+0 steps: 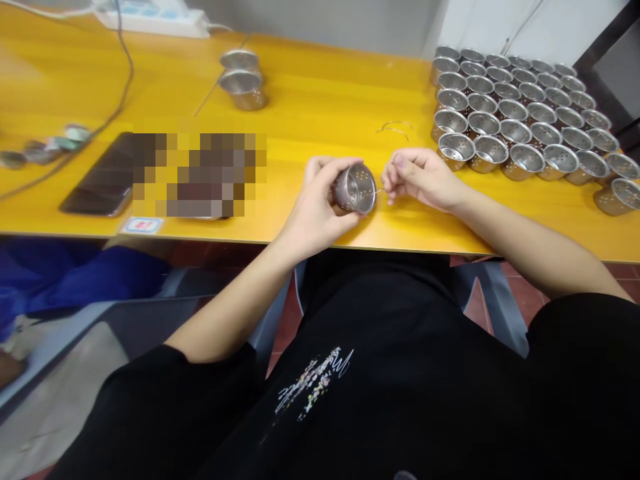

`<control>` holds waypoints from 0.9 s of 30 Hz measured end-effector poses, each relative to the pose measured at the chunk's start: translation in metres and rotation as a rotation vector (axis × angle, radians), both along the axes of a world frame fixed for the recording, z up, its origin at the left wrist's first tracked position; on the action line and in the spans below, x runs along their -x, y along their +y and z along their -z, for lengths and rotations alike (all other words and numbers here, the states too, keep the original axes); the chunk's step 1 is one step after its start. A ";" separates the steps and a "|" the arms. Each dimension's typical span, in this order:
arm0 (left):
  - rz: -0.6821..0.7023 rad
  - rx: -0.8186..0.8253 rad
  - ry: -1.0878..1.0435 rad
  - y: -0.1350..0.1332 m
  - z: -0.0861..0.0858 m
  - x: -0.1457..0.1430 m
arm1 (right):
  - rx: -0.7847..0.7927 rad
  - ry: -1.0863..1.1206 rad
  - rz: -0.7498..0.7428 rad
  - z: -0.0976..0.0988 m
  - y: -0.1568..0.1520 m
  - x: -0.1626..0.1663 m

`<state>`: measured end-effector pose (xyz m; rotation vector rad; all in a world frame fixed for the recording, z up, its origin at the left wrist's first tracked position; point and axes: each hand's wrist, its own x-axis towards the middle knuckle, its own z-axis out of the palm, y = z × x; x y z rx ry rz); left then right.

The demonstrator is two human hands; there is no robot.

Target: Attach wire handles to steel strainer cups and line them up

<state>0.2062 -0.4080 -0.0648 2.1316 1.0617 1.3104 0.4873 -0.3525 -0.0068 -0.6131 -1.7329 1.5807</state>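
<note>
A small metal cup with holes in its wall (354, 189) lies tilted in my left hand (316, 203), its mouth facing right. The fingers and thumb of that hand wrap round the cup's outside. Just right of the rim, my right hand (417, 177) pinches a thin bent wire (379, 191), whose tip reaches the cup's edge. Whether the wire is hooked into the cup, I cannot tell. Behind the hands, a few loose thin wires (395, 127) rest on the yellow table (320, 120).
Several rows of perforated metal cups (513, 110) fill the table's right side, with one cup (620, 197) nearer the front edge. Two more cups (244, 90) stand at the back left. A dark phone (100, 177), a cable (123, 87) and a power strip (155, 20) are at left.
</note>
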 end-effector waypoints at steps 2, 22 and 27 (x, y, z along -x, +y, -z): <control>-0.009 -0.011 0.016 0.001 0.001 0.001 | -0.025 -0.020 0.006 0.006 0.001 0.003; 0.153 0.045 0.109 0.000 -0.016 0.001 | -0.299 -0.155 -0.069 0.008 0.003 0.002; 0.172 0.028 0.108 0.000 -0.016 0.003 | -0.396 -0.175 -0.101 0.005 0.000 0.004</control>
